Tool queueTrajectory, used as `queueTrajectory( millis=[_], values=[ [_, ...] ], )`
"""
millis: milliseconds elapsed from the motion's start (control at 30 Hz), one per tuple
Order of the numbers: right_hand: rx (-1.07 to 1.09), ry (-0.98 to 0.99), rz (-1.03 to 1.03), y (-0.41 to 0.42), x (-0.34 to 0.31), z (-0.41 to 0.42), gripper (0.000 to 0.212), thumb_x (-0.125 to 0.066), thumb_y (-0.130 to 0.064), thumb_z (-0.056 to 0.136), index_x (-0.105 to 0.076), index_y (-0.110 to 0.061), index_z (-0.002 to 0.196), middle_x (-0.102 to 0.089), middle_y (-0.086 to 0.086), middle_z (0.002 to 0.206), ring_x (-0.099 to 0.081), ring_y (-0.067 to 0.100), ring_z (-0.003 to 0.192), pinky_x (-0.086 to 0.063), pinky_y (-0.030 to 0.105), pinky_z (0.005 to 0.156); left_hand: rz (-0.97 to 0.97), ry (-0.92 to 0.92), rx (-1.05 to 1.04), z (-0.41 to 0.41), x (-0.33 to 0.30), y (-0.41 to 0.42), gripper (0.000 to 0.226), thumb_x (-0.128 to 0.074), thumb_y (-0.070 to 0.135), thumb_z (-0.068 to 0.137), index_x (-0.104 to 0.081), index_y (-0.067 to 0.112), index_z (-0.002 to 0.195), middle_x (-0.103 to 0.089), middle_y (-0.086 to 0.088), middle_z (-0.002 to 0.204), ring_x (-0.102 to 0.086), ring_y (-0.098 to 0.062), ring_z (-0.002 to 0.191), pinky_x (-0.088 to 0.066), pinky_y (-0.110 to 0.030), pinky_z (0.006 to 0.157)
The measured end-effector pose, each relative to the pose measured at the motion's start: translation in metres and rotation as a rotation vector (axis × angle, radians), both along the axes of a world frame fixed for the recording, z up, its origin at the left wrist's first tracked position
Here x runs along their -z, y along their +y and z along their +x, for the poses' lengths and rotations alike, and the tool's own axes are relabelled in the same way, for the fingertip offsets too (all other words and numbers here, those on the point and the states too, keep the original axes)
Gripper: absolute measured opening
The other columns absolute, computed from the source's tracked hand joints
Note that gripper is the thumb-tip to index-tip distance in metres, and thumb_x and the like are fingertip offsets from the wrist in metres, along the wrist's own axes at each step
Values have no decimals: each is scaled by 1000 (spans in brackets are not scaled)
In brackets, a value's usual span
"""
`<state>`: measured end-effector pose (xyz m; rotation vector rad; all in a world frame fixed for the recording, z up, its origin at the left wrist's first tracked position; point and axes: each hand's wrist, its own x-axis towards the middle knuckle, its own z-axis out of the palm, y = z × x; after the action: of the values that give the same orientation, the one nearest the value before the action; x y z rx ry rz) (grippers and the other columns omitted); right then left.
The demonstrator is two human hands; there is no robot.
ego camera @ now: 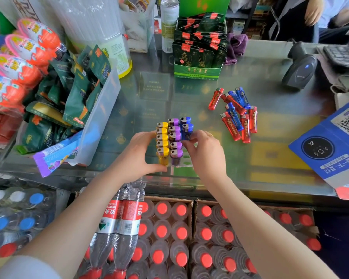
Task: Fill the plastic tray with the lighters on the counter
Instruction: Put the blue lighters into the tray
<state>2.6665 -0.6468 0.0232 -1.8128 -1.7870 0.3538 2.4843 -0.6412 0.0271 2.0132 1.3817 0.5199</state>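
Note:
A clear plastic tray (184, 161) sits on the glass counter near its front edge. Upright in it stand a row of yellow lighters (162, 137), a row of purple lighters (175, 136) and two blue lighters (186, 127). My left hand (138, 156) grips the tray's left side, thumb at the front yellow lighter. My right hand (205, 152) pinches the nearer blue lighter with its fingertips. Several loose red and blue lighters (235, 113) lie in a pile on the counter to the right.
A clear bin of green snack packets (73, 101) stands to the left, a green box of sachets (197, 55) at the back, a barcode scanner (299, 71) and a blue payment stand (330, 143) on the right. Bottled water crates (169, 238) sit below the counter.

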Motion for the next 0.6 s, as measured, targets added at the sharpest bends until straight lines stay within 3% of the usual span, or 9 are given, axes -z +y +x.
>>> queueTrajectory(
  millis=[167,333,500,600],
  values=[
    [-31,-58,70,2,4,-1,24,-65,-24,80,-55,-2,78,-62,17,75,-57,36,66,-44,38,56,-3,3,5,2,-2,0,75,-81,30,64,-43,24,129,-38,17,120,-29,-1,115,-24,-22,93],
    [120,-400,98,-1,1,-8,25,-73,-24,67,-55,-8,63,-63,9,60,-57,30,58,-42,30,53,15,-21,-5,7,0,4,75,-81,30,64,-43,24,129,-39,17,120,-30,-2,115,-24,-22,94],
    [153,-384,99,-2,5,-6,23,-71,-25,71,-56,-8,67,-61,10,70,-55,30,63,-40,32,54,-4,-28,-1,6,3,6,79,-80,32,65,-39,24,132,-37,17,123,-28,0,117,-24,-22,97],
    [89,-305,146,1,9,-1,23,-66,-26,75,-55,-7,68,-58,11,66,-54,30,56,-38,30,54,7,-10,6,5,1,7,78,-79,33,66,-39,24,133,-36,17,122,-25,5,114,-22,-18,93]
  ],
)
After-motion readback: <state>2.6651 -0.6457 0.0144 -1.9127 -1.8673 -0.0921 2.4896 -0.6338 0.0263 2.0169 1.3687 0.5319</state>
